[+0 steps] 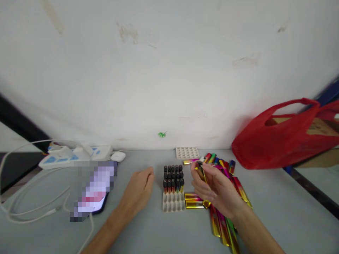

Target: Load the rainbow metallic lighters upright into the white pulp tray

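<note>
My right hand [215, 188] is closed around a slim shiny gold tube with a black end [203, 173], above a heap of metallic pieces. To the left of the tray, my left hand [140, 185] is curled with its back to me; its fingertips are hidden, so I cannot tell whether it holds anything. Between the hands stands a pale moulded tray [173, 204]. Its far rows hold several upright black-topped tubes [173, 180] with coloured metallic bodies, and bare sockets show in its near rows. Flat gold pieces [194, 204] lie against the tray's right side.
Behind is a second pale tray [187, 152]. Long gold, red, magenta and green metallic pieces [222, 225] spread under my right forearm. A red bag [280, 137] sits at right. On the left are a phone [95, 190], a white power strip [76, 155] and looped white cables.
</note>
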Demonstrator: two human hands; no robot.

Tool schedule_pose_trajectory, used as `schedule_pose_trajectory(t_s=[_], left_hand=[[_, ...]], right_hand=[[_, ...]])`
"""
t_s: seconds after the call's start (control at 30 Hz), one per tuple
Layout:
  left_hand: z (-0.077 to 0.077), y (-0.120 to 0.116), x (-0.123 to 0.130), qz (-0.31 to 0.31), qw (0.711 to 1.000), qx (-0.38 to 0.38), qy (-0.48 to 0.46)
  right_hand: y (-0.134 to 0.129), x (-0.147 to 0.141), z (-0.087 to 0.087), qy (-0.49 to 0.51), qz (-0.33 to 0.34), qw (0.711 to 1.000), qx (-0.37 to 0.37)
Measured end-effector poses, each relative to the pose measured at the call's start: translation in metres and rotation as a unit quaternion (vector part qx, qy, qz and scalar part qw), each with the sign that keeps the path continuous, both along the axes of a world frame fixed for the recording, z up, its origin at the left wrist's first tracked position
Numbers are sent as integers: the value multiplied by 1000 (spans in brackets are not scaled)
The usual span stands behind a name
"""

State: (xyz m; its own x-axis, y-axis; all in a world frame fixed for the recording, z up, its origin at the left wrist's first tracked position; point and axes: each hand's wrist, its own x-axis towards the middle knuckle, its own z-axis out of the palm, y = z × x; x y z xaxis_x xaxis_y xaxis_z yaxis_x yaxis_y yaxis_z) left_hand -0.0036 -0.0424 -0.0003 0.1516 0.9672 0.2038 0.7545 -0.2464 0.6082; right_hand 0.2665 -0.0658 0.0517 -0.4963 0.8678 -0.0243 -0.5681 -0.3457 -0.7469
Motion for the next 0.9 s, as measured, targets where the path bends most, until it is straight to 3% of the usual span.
schedule_pose_trajectory(t_s=[0.3, 0.5, 0.73, 0.9], left_hand=[[-2, -1, 3, -6, 998, -4, -68], [-3, 3, 2, -13, 999, 15, -28], [-1, 4, -1, 29, 997, 67, -9], [0, 7, -1, 55, 992, 85, -81]], right_hand=[[1, -5, -2, -22, -44, 999, -9], [0, -10, -4, -27, -33, 999, -15], [-3, -10, -10, -26, 3, 999, -41], [-4, -13, -9, -43, -40, 997, -54]])
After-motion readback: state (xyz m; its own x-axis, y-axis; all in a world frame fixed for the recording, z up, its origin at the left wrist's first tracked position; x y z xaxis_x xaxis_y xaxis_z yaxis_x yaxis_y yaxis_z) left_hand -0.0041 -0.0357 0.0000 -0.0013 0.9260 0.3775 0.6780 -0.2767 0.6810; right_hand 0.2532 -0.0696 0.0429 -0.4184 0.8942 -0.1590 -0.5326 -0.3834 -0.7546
